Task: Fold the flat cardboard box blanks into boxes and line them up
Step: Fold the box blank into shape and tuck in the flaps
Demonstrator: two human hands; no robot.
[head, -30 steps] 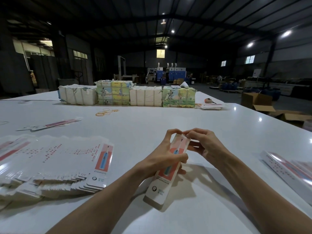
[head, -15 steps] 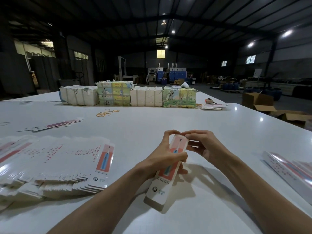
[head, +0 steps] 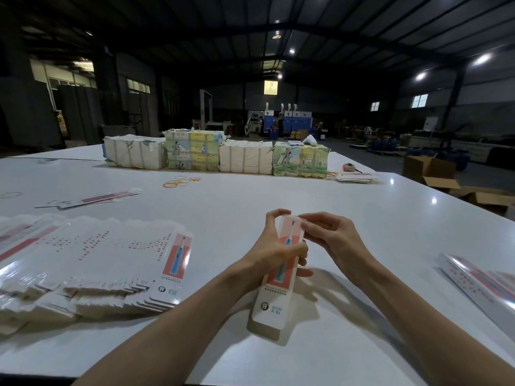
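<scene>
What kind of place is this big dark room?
Probably a factory or packing warehouse: a high metal roof, wrapped bundles of printed cartons on a white table, and blue machines far back.

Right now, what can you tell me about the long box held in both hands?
The box is long, slim and made of glossy white card, with a red panel picturing what looks like a blue toothbrush and a small logo near its lower end. It is tilted, far end raised, over the table. The left hand grips its middle; the right hand pinches its top end.
</scene>
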